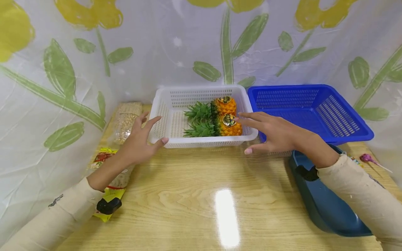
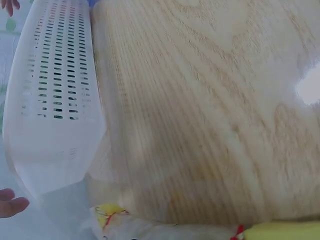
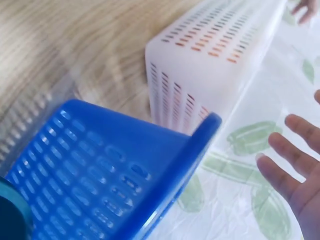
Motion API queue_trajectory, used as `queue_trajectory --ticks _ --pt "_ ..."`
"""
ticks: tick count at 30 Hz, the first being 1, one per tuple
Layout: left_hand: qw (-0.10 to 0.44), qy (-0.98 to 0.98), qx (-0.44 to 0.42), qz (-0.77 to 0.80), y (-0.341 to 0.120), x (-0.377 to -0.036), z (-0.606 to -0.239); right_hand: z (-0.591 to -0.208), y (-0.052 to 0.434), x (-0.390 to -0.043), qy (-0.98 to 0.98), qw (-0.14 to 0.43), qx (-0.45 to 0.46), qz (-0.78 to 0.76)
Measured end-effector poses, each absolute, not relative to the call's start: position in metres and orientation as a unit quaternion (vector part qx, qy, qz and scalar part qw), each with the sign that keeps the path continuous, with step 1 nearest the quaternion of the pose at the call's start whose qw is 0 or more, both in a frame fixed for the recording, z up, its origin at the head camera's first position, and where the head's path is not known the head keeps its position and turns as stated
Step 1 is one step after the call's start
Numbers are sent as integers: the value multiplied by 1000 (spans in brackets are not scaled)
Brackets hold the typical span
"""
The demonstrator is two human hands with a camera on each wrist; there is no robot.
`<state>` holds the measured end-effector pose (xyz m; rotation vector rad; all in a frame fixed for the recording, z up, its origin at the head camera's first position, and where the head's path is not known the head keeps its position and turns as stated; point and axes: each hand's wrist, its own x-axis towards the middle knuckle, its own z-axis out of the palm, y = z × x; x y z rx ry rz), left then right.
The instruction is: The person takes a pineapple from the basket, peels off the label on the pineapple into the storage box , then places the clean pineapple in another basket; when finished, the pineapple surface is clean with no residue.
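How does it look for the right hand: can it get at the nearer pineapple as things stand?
Probably yes. The right hand holds nothing and appears to extend over the right end of the uncovered white basket. The nearer pineapple lies at that end, with nothing on top of it.

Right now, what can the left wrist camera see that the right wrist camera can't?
Only the left wrist view shows the yellow-and-clear plastic packet with red trim, along the bottom edge.

Only the right wrist view shows the dark teal plastic tub, just a bit in the lower left corner.

Both show the white slotted plastic basket, the pale wood-grain tabletop, and parts of the left hand and right hand. The blue slotted plastic basket is big in the right view, but only a blue sliver in the left.
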<state>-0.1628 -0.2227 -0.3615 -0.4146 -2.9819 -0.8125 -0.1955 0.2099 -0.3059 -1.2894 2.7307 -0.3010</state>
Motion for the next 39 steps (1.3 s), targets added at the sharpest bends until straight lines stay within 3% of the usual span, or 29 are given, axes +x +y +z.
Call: queue_trajectory --ticks 15,39 --pt "-74 -941 -93 -317 -228 -173 -382 -295 208 -221 910 92 -388 -117" --pt "-103 -880 -92 -454 -231 -182 -387 -274 189 -265 914 150 -358 -122"
